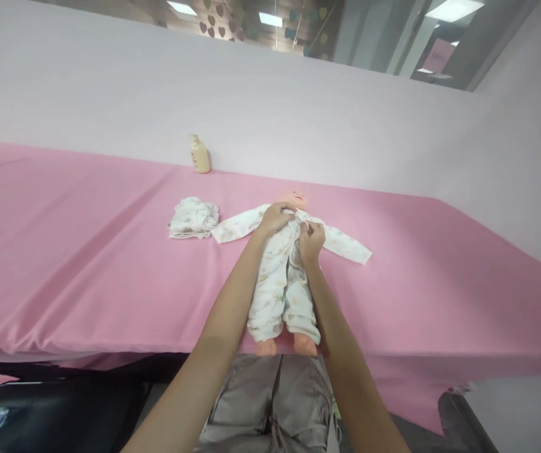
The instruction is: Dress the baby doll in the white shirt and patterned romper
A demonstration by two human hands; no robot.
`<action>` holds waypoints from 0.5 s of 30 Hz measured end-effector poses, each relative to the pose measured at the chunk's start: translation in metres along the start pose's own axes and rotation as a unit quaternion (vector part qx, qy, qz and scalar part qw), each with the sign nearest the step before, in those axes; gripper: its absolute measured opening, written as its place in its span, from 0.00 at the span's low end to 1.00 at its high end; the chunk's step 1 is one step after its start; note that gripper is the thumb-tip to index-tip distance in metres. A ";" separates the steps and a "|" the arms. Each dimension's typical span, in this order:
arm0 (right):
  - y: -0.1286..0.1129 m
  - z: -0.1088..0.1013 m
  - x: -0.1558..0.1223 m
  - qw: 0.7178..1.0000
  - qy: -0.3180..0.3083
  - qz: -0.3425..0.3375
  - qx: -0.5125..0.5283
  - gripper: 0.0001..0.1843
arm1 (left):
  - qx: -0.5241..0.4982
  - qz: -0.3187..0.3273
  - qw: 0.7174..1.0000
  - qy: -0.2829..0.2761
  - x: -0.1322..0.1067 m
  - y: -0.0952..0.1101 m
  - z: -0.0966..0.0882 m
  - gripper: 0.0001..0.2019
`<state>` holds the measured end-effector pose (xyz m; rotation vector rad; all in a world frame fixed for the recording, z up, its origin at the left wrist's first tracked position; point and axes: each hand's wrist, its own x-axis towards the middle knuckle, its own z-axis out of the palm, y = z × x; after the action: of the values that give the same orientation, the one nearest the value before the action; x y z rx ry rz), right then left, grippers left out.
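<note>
A baby doll (294, 200) lies on its back on the pink tablecloth (86, 251), dressed in a white printed suit (280, 283) with both sleeves spread out. Bare feet stick out near the table's front edge. My left hand (274, 219) rests on the doll's upper chest, fingers curled on the fabric near the collar. My right hand (311, 241) is closed in a pinch on a thin white tie of the suit at the doll's chest.
A crumpled white garment (193, 218) lies left of the doll. A cream pump bottle (199, 155) stands at the back against the pale wall. A dark object (39, 409) sits below the table's front left edge.
</note>
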<state>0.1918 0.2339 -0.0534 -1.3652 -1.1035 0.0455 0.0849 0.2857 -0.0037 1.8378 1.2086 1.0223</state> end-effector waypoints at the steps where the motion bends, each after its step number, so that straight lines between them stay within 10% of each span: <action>1: 0.000 -0.001 0.000 1.000 -0.009 -0.003 0.009 0.11 | -0.014 0.005 0.999 -0.030 -0.001 0.002 -0.005 0.14; 10: -0.001 -0.001 0.003 0.997 -0.048 0.028 0.047 0.13 | 0.244 0.062 0.966 -0.067 -0.006 0.014 -0.032 0.08; 15: -0.002 -0.003 0.004 0.996 -0.063 0.033 0.046 0.14 | 0.187 0.099 0.975 -0.070 -0.011 0.024 -0.027 0.07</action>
<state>0.1948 0.2331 -0.0488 -1.3306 -1.1466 0.2310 0.0670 0.2717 0.0263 2.3203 1.2121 0.7868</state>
